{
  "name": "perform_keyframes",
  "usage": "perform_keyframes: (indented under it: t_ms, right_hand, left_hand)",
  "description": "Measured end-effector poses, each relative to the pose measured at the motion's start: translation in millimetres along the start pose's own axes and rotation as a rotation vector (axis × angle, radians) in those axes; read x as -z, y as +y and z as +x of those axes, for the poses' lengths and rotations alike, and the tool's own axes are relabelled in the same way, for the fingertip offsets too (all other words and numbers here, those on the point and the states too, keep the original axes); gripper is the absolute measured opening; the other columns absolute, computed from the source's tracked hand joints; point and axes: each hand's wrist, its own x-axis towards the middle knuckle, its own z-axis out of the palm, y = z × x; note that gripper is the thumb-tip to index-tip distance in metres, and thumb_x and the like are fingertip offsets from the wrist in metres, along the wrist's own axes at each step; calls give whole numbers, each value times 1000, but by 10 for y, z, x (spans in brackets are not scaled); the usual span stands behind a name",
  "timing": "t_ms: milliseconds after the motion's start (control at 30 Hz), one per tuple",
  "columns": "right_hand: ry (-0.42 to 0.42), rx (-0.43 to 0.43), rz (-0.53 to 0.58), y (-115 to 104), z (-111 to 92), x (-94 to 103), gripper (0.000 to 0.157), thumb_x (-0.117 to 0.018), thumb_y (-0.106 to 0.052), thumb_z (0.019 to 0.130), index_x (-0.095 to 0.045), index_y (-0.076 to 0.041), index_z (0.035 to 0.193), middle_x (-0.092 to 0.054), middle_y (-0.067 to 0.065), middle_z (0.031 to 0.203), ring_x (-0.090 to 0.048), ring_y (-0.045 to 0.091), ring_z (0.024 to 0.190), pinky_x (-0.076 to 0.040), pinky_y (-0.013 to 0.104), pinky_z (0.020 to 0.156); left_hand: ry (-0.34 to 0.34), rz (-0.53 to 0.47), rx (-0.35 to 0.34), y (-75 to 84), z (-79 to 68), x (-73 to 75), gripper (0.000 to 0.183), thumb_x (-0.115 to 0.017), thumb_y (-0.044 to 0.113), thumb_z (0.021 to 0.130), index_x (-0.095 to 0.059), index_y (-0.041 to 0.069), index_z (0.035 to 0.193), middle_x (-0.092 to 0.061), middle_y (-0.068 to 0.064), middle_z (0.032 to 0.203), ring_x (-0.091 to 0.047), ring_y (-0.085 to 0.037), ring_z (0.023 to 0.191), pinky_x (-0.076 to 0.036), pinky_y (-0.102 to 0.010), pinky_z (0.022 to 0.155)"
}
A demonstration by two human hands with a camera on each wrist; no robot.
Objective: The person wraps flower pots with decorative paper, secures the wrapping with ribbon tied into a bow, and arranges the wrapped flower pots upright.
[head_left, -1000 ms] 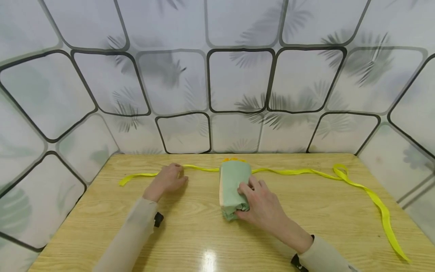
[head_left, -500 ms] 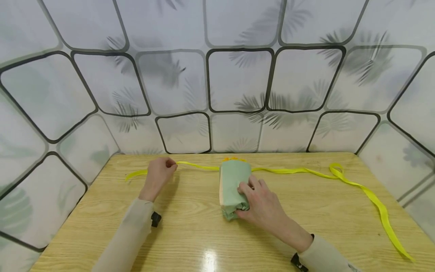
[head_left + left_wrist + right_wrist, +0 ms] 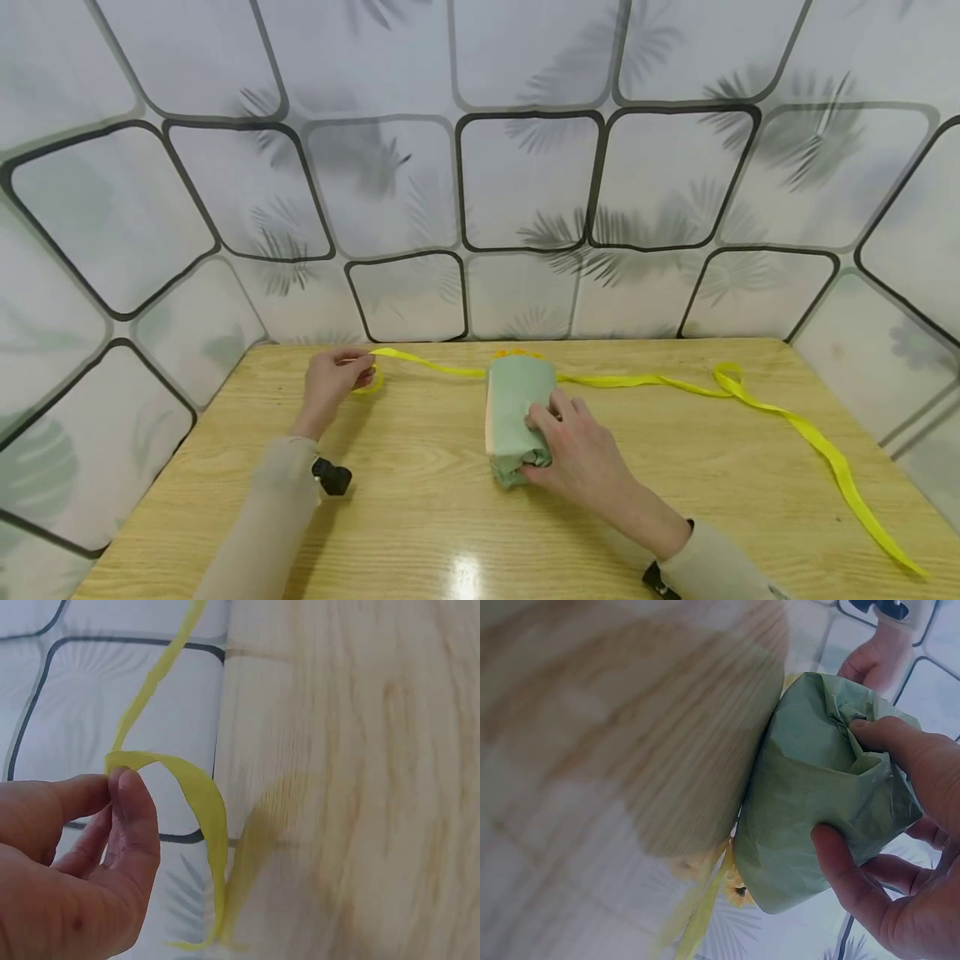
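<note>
A small bouquet [image 3: 519, 408] wrapped in pale green paper lies on the table. Orange-yellow flowers [image 3: 739, 893] peek out at its far end. My right hand [image 3: 588, 458] grips the crumpled near end of the wrap, thumb and fingers on either side. A long yellow ribbon [image 3: 630, 381] passes under the bouquet and stretches out to both sides. At the left, my left hand [image 3: 330, 387] pinches the ribbon between thumb and fingertips, raised off the table. The ribbon's short tail [image 3: 214, 832] droops from the pinch down to the tabletop in the left wrist view.
The wooden table [image 3: 420, 517] ends at the back against a patterned fabric wall [image 3: 525, 183], which also encloses both sides. On the right, the ribbon makes a loop [image 3: 727, 377] and trails toward the front right corner.
My left hand has pinched the ribbon, lifted it and drawn it leftward. The ribbon's left end now hangs from the fingers. My right hand and the bouquet have stayed in place.
</note>
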Motion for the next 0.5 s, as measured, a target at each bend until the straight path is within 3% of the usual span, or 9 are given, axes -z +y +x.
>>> perform_keyframes:
  t_ms: [133, 233, 367, 500]
  right_hand:
    - [-2, -9, 1, -4, -8, 1, 61, -99, -40, 59, -56, -16, 95, -48, 2, 92, -42, 14, 74, -40, 20, 50]
    - [-3, -14, 2, -6, -7, -1, 60, -99, -39, 59, -56, -16, 94, -48, 2, 92, -42, 14, 74, -40, 20, 50]
    - [2, -14, 5, -5, -3, -1, 60, -99, -39, 59, -55, -16, 93, -48, 3, 92, -42, 14, 73, -40, 21, 50]
    - [7, -8, 7, -1, -4, 0, 60, -99, -39, 60, -55, -16, 94, -47, 2, 92, -41, 14, 73, -39, 21, 49]
  left_hand:
    - [39, -226, 121, -23, 13, 101, 40, -63, 10, 102, -56, -10, 136, -71, 5, 87, -72, -3, 79, -60, -19, 77]
    - [85, -302, 154, -21, 15, 186, 41, -61, 8, 102, -53, -9, 139, -69, 6, 88, -72, -3, 81, -59, -17, 79]
    - [120, -292, 152, -16, -8, 314, 40, -59, 8, 103, -52, -8, 139, -68, 7, 90, -70, 0, 79, -59, -16, 79]
    - [134, -216, 153, -23, -58, 431, 39, -60, 13, 103, -54, -4, 137, -66, 14, 85, -68, 0, 78, -60, -19, 78]
